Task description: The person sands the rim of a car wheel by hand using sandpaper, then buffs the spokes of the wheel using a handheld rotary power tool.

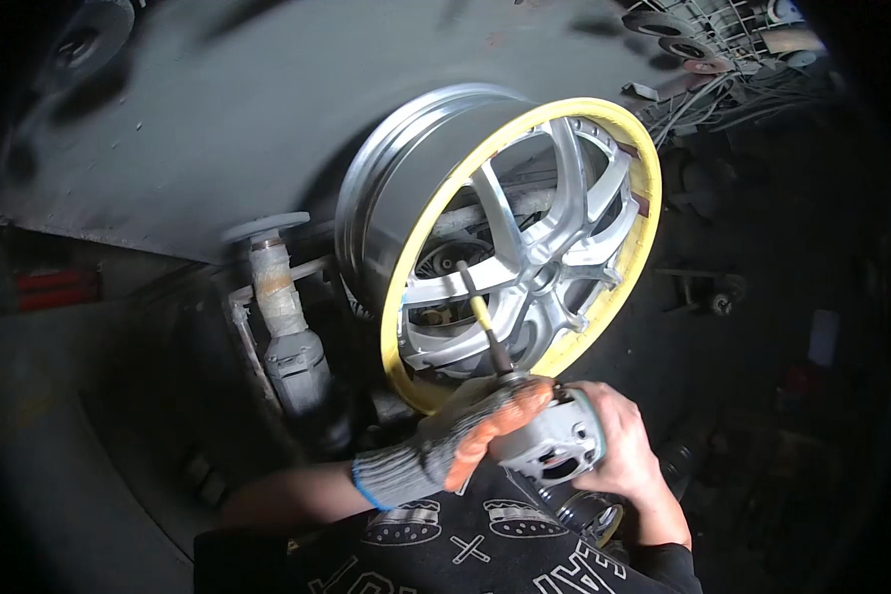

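Note:
My left hand (pixel 490 436), in a grey knitted glove with orange coating, is wrapped around the front of a die grinder (pixel 549 441). My bare right hand (pixel 619 441) grips the grinder's body from the other side. From the tool a long shaft with a yellow band (pixel 480 312) points up and away. Its narrow tip lies over a spoke of the alloy wheel (pixel 561 193); whether it touches the metal I cannot tell. The wheel is tilted, with bare silver spokes and a yellow-covered front rim lip (pixel 649 213). Parts of the grinder are hidden behind my fingers.
Left of the wheel stands a machine with a wrapped upright shaft and a round disc (pixel 267 226) on top. A wire rack (pixel 723 30) with several discs hangs at the upper right, cables below it. Behind the wheel is a grey panel (pixel 267 109).

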### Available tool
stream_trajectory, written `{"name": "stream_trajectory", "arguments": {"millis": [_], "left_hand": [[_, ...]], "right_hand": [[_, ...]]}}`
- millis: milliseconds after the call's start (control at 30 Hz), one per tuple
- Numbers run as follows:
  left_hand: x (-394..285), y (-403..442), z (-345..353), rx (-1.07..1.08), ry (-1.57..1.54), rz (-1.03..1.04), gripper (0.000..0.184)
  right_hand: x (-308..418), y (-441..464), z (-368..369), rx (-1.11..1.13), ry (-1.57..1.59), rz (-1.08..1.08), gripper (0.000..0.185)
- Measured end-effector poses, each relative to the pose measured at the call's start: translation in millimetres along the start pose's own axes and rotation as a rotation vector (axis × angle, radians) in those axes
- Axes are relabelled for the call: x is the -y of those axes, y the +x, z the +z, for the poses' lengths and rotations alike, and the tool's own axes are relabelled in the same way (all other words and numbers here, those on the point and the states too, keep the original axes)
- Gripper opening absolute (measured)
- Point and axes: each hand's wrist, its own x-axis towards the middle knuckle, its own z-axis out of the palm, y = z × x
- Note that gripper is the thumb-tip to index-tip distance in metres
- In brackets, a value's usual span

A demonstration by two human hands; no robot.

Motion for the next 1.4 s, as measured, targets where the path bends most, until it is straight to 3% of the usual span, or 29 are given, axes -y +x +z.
{"name": "stream_trajectory", "arguments": {"millis": [33,100,333,400,467,533,567,633,667,733,800,900,1067,1133,1200,1233,1300,1400], "left_hand": [[8.5,12.1,-5.8,0.114,0.058,0.104,0.046],[15.9,30.2,-5.3,0.146,0.109,0.161,0.049],[17.2,49.0,-10.8,0.348,0.144,0.399,0.057],[17.2,42.5,-16.6,0.143,0.217,0.163,0.058],[10.3,27.9,-21.7,0.142,0.235,0.152,0.059],[18.8,17.9,-20.5,0.054,0.057,0.240,0.039],[16.9,11.4,-22.8,0.053,0.055,0.243,0.039],[4.3,-9.9,-25.3,0.040,0.025,0.008,0.054],[-10.8,-16.1,-11.7,-0.062,0.046,-0.071,0.052],[-5.8,-28.1,-26.9,-0.033,-0.006,-0.053,0.052],[1.9,-35.1,-28.0,-0.183,-0.009,0.002,0.054],[-13.6,-45.2,-21.5,-0.155,0.153,0.025,0.058],[-18.3,-38.8,-12.0,-0.145,0.109,0.016,0.059],[-19.2,-21.0,-3.7,-0.103,0.167,-0.007,0.054],[-1.1,-0.5,-8.3,0.008,0.036,0.070,0.047],[6.2,11.7,-6.6,-0.007,-0.005,0.009,0.041],[19.5,32.4,-9.1,0.112,0.023,0.148,0.039],[11.6,42.3,8.4,0.112,0.040,0.159,0.038]], "right_hand": [[-5.6,-0.8,-3.2,-0.017,-0.012,0.013,0.089],[-14.4,4.5,-9.0,-0.081,-0.012,-0.043,0.080],[-34.0,7.3,-4.0,-0.064,0.034,0.048,0.083],[-31.7,6.8,0.3,-0.040,0.036,0.028,0.084],[-24.5,8.8,3.9,-0.013,0.034,-0.008,0.088],[-14.3,10.8,6.1,0.008,0.032,-0.043,0.087],[-9.2,11.5,6.7,0.022,0.031,-0.059,0.087],[0.3,13.5,9.1,0.022,0.007,-0.114,0.085],[5.9,15.4,9.7,0.025,0.005,-0.133,0.083],[12.7,19.5,13.2,0.034,0.003,-0.154,0.082],[17.5,21.7,17.6,0.054,0.011,-0.186,0.080],[24.7,23.9,22.4,0.087,0.046,-0.187,0.082],[21.2,22.5,15.7,0.054,0.015,-0.163,0.081],[15.2,18.4,7.0,0.015,0.009,-0.142,0.080],[2.7,12.5,0.8,-0.005,0.014,-0.081,0.082],[-5.1,9.6,-1.4,-0.014,0.015,-0.053,0.082],[-20.9,3.2,-4.1,-0.035,-0.006,-0.016,0.080],[-33.9,1.4,-6.9,-0.041,-0.001,0.012,0.081]]}}
